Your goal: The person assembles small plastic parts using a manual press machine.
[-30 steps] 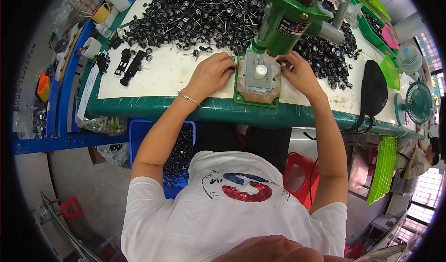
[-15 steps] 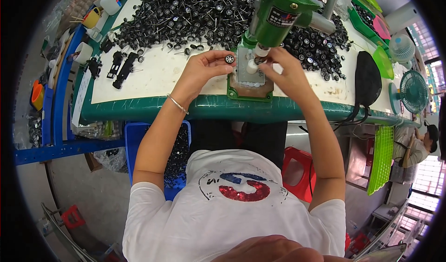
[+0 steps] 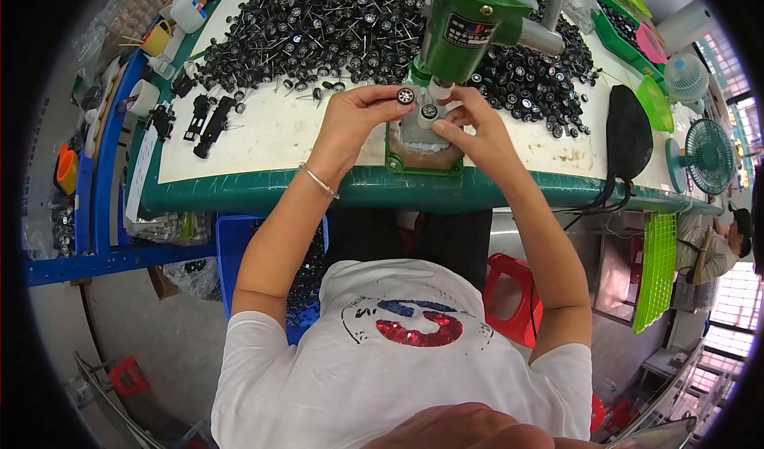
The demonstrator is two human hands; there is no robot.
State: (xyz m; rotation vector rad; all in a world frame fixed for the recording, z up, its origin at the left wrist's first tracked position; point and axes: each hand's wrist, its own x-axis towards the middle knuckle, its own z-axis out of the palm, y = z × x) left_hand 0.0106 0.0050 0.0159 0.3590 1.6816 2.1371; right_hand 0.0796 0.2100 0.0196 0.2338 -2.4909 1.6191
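Observation:
A small black toy wheel with a silver hub [image 3: 406, 96] is pinched between the thumb and fingers of my left hand [image 3: 356, 121]. Just right of it, a second toy wheel [image 3: 429, 111] lies face up on the white post of a green bench press [image 3: 458, 43]. My right hand [image 3: 480, 130] curves round the right side of this post, thumb and forefinger apart beside the wheel. The white press head [image 3: 440, 90] is above and behind the post. The grey plate [image 3: 424, 137] of the press base lies under both hands.
Wheels on axles [image 3: 310, 31] form a large heap behind my left hand; loose wheels [image 3: 521, 83] are piled at the right. Black toy chassis [image 3: 211, 126] lie far left. A black cloth item [image 3: 629, 134] and a green fan [image 3: 708, 156] are at the right.
The right-hand wheel has moved from between my right fingers onto the white post, and those fingers have parted. My left hand has brought its wheel to the right, closer to the post.

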